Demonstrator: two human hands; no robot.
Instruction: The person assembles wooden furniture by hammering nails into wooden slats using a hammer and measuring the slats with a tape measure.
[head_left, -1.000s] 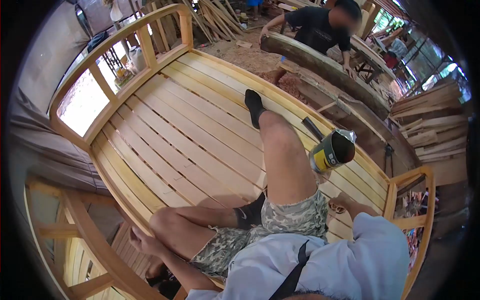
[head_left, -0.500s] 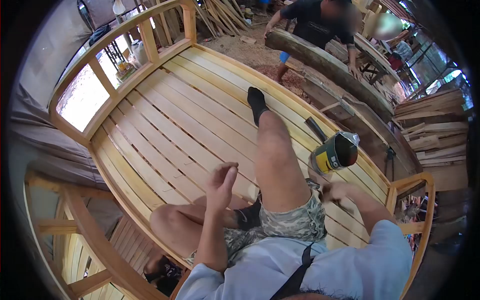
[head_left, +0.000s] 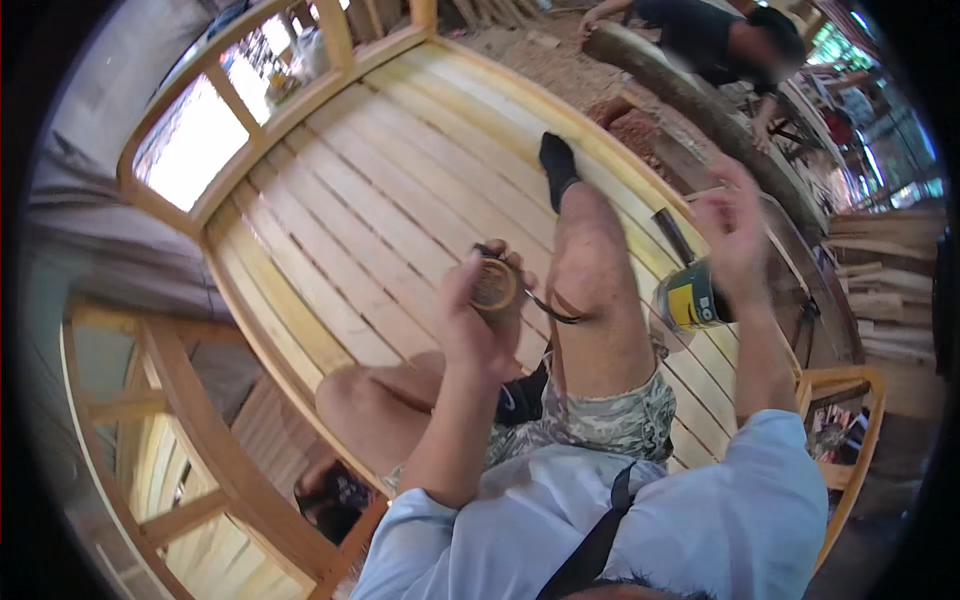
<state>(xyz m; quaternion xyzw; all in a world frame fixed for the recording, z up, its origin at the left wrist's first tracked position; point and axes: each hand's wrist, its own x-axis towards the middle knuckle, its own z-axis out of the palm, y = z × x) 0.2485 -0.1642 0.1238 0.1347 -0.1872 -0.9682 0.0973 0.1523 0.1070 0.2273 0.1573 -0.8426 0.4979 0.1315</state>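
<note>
My left hand (head_left: 490, 315) is closed around a small round thing (head_left: 494, 284) with a gold-brown face and a dark rim; its kind is unclear. A thin dark curved strip (head_left: 555, 308) runs from it toward my raised knee. My right hand (head_left: 735, 225), smeared by motion, is lifted over the can (head_left: 692, 298), hiding part of it. The can has a dark green and yellow label and lies tilted on the slats to the right of my knee. Behind it is a dark cylindrical bar (head_left: 674, 236).
I sit on a slatted wooden platform (head_left: 350, 200) with raised frame ends. Another wooden frame (head_left: 190, 410) stands at the lower left. Beyond the far edge, a person in a dark shirt (head_left: 690, 35) leans over a thick timber (head_left: 680, 95). Stacked boards (head_left: 885, 275) are at the right.
My left hand, earlier raised with nothing visible in it, now holds the round thing, farther right. My right hand has risen from beside my thigh to above the can. The view has shifted.
</note>
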